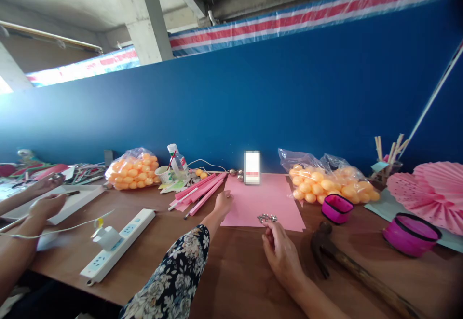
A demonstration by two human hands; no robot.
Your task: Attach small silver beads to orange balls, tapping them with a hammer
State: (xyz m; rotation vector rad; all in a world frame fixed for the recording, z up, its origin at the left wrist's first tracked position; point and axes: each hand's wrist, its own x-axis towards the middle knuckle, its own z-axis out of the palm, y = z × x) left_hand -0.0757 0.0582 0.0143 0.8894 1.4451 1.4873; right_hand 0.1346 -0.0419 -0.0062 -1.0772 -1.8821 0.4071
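Note:
My left hand [223,203] is at the left edge of a pink paper sheet [249,208], its fingers curled closed; anything inside them is hidden. At the sheet's front edge, my right hand [280,246] has bent fingers drawn together, with their tips at a small heap of shiny silver pieces [266,218]. Whether one of those pieces is pinched is too small to make out. Several silver balls [240,176] lie behind the sheet, beside a blurred white upright object [252,167]. Left of the sheet lie pink paper strips [202,191].
A claw hammer [347,256] lies right of my right hand, near magenta containers [337,209]. Bags of orange balls [132,172] stand on both sides. A power strip [121,244] lies at left, near another person's hands [47,205]. A blue partition [231,102] rises behind.

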